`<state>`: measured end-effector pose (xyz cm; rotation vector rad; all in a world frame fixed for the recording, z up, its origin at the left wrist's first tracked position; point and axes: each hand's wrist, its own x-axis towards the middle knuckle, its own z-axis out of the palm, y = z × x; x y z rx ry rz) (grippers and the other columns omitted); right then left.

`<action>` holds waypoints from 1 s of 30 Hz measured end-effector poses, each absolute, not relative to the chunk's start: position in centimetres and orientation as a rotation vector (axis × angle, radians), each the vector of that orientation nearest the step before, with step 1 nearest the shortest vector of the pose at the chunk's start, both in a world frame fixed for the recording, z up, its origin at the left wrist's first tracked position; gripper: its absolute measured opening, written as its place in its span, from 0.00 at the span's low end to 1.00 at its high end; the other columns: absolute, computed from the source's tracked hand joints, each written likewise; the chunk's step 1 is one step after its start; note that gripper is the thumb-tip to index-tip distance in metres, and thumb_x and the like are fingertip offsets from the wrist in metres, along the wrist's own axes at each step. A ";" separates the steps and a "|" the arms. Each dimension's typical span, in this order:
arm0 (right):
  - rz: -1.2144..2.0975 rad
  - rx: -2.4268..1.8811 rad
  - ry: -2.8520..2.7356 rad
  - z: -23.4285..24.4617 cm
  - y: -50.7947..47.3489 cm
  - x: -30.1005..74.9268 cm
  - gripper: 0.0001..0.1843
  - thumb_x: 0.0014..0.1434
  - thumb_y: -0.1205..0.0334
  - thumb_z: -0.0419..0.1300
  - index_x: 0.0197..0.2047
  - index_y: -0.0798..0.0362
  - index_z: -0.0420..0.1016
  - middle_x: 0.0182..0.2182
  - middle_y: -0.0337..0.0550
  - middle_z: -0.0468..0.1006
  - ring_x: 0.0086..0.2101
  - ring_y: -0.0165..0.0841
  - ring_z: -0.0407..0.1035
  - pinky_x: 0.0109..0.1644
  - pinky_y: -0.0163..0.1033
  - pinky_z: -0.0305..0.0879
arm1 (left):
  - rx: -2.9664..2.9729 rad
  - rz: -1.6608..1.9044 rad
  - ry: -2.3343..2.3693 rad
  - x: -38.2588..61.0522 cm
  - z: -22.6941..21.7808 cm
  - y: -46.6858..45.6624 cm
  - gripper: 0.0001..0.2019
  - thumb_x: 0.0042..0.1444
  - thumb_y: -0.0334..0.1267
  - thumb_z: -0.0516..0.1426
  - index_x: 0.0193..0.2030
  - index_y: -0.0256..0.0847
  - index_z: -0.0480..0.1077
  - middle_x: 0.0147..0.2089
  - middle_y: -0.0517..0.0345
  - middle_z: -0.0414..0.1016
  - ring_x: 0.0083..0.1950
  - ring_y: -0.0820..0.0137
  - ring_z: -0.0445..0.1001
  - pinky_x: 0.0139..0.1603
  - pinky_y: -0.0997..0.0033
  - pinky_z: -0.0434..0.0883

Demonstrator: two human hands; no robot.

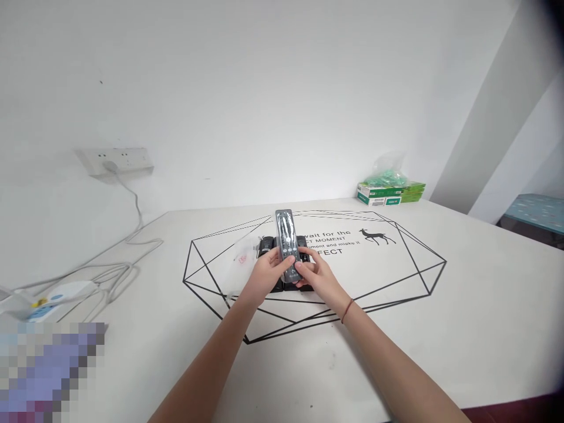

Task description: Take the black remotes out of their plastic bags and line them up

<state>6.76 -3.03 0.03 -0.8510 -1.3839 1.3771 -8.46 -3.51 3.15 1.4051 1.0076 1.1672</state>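
Observation:
A dark remote control (pixel 286 235) in a clear plastic sleeve is held up near the middle of the view, its buttons facing me. My left hand (pixel 267 271) grips its left side, thumb across the lower face. On the right edge, my right hand (pixel 318 272) closes on the lower end, its thumb also on the front. Behind and below lie several black remote controls (pixel 265 244) side by side on the table, partly covered by my hands and the held one. A clear plastic bag (pixel 241 259) lies flat to their left.
The white table (pixel 476 329) bears printed black lines, lettering and a deer. Green and white boxes (pixel 379 194) with a plastic bag on top stand at the back right. Cables (pixel 118 267), a power strip (pixel 66 296) and a blurred purple item (pixel 57 370) lie left.

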 end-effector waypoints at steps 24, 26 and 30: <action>-0.057 -2.000 -1.709 -4.4 4.7 17.2 0.24 0.56 0.49 0.52 0.53 0.49 0.69 0.46 0.52 0.69 0.48 0.46 0.60 0.48 0.47 0.57 | 1.948 1.090 1.852 -15.4 2.7 -3.6 0.17 0.56 0.48 0.48 0.44 0.45 0.72 0.45 0.56 0.73 0.41 0.66 0.70 0.43 0.67 0.68; -0.124 -1.976 -1.689 -4.0 4.3 16.9 0.24 0.55 0.47 0.53 0.51 0.49 0.70 0.50 0.53 0.66 0.51 0.49 0.56 0.49 0.52 0.55 | 1.962 1.089 1.840 -15.5 2.3 -3.4 0.16 0.56 0.47 0.48 0.43 0.44 0.71 0.45 0.55 0.74 0.42 0.66 0.70 0.45 0.65 0.68; -0.171 -1.595 -1.905 -2.4 2.3 14.2 0.25 0.56 0.47 0.53 0.51 0.53 0.69 0.51 0.54 0.65 0.53 0.47 0.54 0.54 0.51 0.53 | 2.058 1.071 1.763 -14.9 1.3 -3.0 0.15 0.57 0.44 0.47 0.41 0.43 0.72 0.44 0.54 0.74 0.44 0.64 0.70 0.49 0.63 0.66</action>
